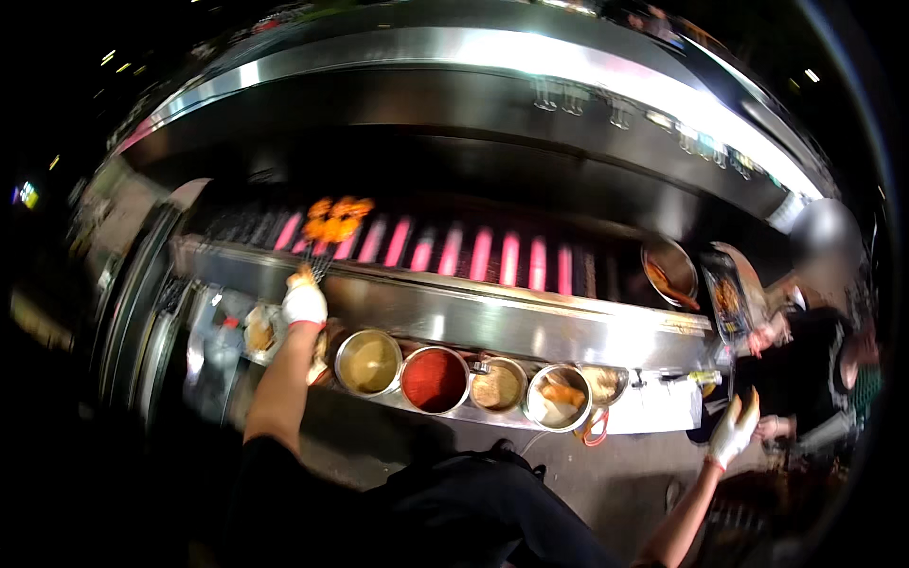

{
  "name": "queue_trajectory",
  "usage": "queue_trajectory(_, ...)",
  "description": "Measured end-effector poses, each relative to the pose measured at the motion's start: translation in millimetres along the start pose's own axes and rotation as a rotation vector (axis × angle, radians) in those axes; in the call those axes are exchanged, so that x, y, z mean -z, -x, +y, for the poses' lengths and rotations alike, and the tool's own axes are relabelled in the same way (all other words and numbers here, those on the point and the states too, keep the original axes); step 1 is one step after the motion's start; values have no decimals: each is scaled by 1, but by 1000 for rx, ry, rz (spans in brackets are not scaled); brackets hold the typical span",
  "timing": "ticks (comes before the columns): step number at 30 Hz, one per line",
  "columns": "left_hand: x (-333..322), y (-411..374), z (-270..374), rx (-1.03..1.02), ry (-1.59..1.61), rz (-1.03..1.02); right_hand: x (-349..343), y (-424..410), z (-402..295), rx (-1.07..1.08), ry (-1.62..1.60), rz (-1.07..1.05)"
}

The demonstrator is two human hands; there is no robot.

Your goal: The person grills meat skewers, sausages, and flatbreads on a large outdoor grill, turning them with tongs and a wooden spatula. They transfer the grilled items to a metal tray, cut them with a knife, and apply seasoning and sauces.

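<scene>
My left hand (305, 302), in a white work glove, grips a bunch of metal skewers (319, 264) by their near ends. Orange-coated chunks of food (335, 220) sit on the skewers over the left part of a long grill with glowing pink-red heating bars (452, 252). Far to the right, my right hand (735, 429) wears a similar glove with worn fingertips. Its fingers are extended and apart, and I see nothing held in it. It is beside a co-worker's hand (774, 427); whether they touch is unclear.
Along the near ledge stand metal pots of yellowish liquid (368, 361), red sauce (434, 380) and tan powder (498, 385). A pot with a brush (670, 272) is at the grill's right end. A co-worker (795, 369) stands right, near a tray of food (726, 295). A steel hood (426, 53) spans the back.
</scene>
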State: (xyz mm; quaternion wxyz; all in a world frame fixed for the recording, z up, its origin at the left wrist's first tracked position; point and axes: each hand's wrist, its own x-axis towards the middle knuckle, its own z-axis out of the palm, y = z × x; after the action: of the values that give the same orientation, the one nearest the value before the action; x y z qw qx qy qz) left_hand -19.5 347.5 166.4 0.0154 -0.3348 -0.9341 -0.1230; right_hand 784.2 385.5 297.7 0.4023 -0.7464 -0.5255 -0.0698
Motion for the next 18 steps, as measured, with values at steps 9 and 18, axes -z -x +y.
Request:
queue_trajectory(9, -44, 21, -30, -451, 436, 484, -86, 3, -39, -261, -691, -598)
queue_trajectory(18, 45, 164, 185, 290, 1675, -910, -224, -101, -45, -352, -622, -451)
